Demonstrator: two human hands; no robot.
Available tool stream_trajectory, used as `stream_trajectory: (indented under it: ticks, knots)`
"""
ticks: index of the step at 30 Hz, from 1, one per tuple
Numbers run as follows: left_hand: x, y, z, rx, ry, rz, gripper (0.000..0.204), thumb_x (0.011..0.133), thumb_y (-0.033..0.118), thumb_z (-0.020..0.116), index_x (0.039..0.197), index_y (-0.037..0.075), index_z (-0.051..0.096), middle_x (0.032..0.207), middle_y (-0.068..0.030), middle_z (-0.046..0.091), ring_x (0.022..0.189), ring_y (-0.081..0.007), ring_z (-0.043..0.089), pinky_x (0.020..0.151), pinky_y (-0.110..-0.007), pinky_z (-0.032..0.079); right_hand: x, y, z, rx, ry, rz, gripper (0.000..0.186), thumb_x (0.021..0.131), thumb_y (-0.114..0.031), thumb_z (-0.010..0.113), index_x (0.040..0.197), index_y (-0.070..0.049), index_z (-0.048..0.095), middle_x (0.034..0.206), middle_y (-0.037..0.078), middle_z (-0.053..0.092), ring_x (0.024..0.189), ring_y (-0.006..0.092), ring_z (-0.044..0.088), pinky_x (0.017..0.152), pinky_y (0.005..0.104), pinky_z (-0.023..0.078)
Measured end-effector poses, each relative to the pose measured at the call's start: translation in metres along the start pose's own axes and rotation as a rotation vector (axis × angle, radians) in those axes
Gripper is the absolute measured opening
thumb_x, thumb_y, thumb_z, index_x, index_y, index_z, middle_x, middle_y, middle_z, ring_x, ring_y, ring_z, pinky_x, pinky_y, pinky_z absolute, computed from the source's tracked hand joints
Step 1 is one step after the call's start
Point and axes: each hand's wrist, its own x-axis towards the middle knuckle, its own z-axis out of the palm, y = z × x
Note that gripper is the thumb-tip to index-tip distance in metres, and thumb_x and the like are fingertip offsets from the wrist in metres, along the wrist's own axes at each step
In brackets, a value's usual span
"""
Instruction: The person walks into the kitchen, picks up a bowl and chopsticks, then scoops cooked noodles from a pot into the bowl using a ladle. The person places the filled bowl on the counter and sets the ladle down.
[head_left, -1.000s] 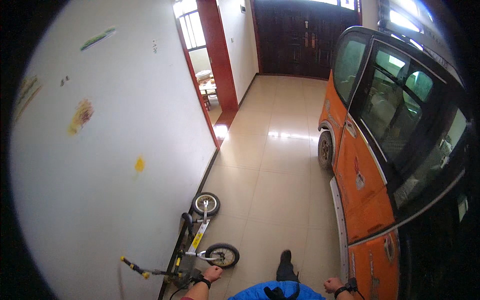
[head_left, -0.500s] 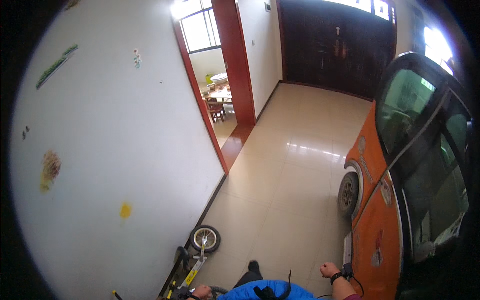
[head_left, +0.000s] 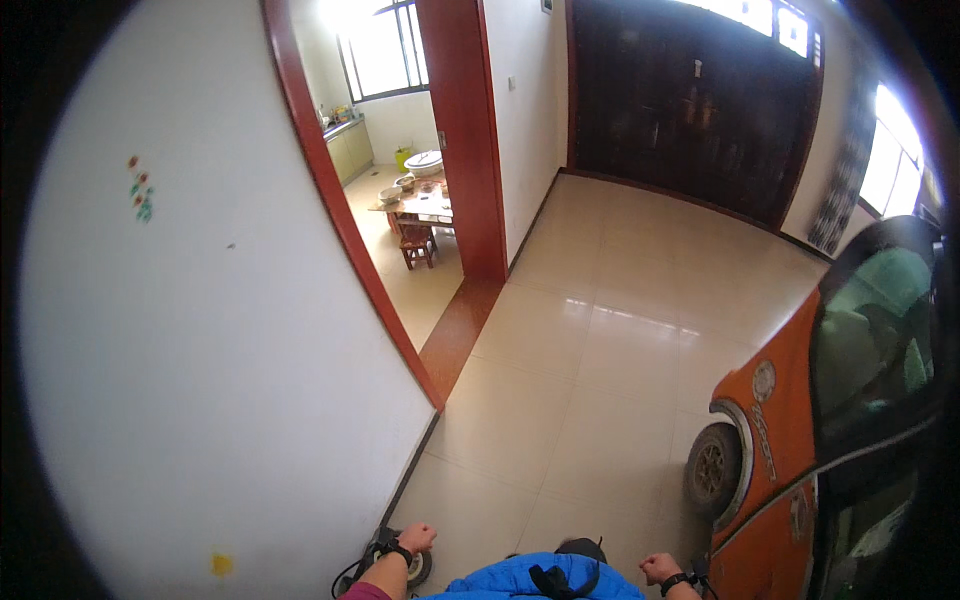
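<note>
My left hand hangs at the lower edge with its fingers curled in, and nothing shows in it. A dark band circles that wrist, with a cable running from a small black device. Just below and behind it, the small wheel of a child's bike is partly covered by my forearm. My right hand is closed in a loose fist, also with no object visible. It hangs apart from the orange vehicle, whose front wheel stands a little ahead of it.
Pale tiled floor runs ahead to a dark double door. On the left, a white wall ends at a red-framed doorway. Through it show a table with dishes and a small wooden stool.
I have moved forward: the doorway and vehicle's front wheel are nearer, and most of the bike has dropped from view. My left hand has swung up and forward.
</note>
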Motion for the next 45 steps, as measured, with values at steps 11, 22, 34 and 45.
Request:
stream_trajectory:
  ticks: [11, 22, 34, 45]
  knots:
    - [0.111, 0.173, -0.057, -0.153, -0.051, -0.138, 0.027, 0.09, 0.028, 0.058, 0.078, 0.006, 0.068, 0.07, -0.0088, 0.069, 0.062, -0.017, 0.065, 0.056, -0.034, 0.049, 0.217, -0.203, -0.235, -0.143, -0.162, 0.043, 0.027, 0.088, -0.024, 0.063, 0.1, -0.003, 0.077, 0.082, 0.013, 0.075, 0.068, 0.0212, 0.073, 0.067, 0.0358, 0.06]
    - [0.267, 0.206, -0.129, -0.656, -0.132, -0.299, 0.025, 0.098, 0.024, 0.057, 0.092, 0.002, 0.067, 0.084, -0.009, 0.064, 0.074, -0.0189, 0.061, 0.064, -0.038, 0.044, 0.519, -0.425, -0.396, -0.632, -0.048, -0.408, 0.035, 0.081, -0.027, 0.069, 0.114, -0.019, 0.077, 0.117, 0.0, 0.074, 0.113, 0.0208, 0.067, 0.099, 0.0375, 0.053]
    - [0.373, 0.312, -0.242, -0.393, 0.044, -0.196, 0.031, 0.096, 0.027, 0.058, 0.116, 0.008, 0.072, 0.108, -0.0123, 0.072, 0.102, -0.0264, 0.069, 0.087, -0.038, 0.054, 0.582, -0.747, -0.505, -0.585, -0.131, -0.603, 0.03, 0.085, -0.028, 0.061, 0.076, 0.0, 0.069, 0.071, 0.02, 0.068, 0.065, 0.0264, 0.064, 0.065, 0.0439, 0.053]
    - [0.42, 0.425, -0.362, -0.509, 0.241, -0.273, 0.03, 0.095, 0.022, 0.058, 0.118, 0.009, 0.072, 0.108, -0.0131, 0.073, 0.103, -0.0271, 0.069, 0.088, -0.038, 0.054, 0.695, -1.228, -0.487, -0.845, -0.34, -0.698, 0.027, 0.088, -0.03, 0.068, 0.094, -0.005, 0.073, 0.083, 0.018, 0.072, 0.08, 0.0325, 0.072, 0.076, 0.0475, 0.057]
